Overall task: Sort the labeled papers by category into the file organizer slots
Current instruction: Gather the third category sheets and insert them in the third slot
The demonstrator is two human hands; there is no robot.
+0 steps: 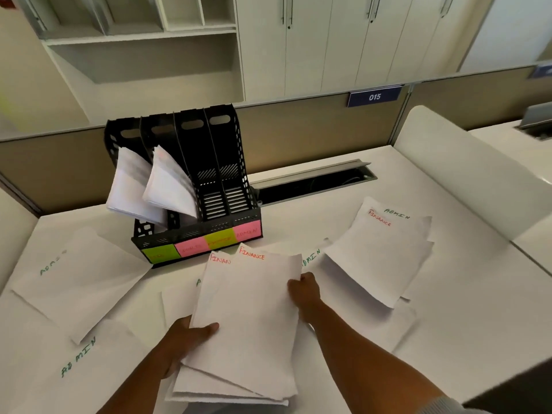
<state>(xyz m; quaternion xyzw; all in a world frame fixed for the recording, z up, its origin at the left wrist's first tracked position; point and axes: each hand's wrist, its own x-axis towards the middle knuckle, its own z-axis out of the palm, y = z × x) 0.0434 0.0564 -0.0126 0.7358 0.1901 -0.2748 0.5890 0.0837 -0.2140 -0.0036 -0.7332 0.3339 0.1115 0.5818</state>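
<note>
A black file organizer (221, 180) with four slots stands at the back of the white desk; coloured labels run along its front. Its two left slots hold bent white sheets (149, 186); the two right slots look empty. Just in front of it I hold a small stack of sheets marked FINANCE in red (251, 309). My left hand (185, 339) grips the stack's lower left edge, thumb on top. My right hand (303, 291) grips its right edge. A pile topped by a FINANCE sheet over an ADMIN sheet (379, 255) lies to the right.
Loose sheets marked ADMIN in green lie at the left (77, 279), at the lower left (78, 357) and under the held stack. A cable slot (313, 180) opens in the desk behind the organizer. A low partition and cabinets stand beyond; a white divider (478, 174) rises at the right.
</note>
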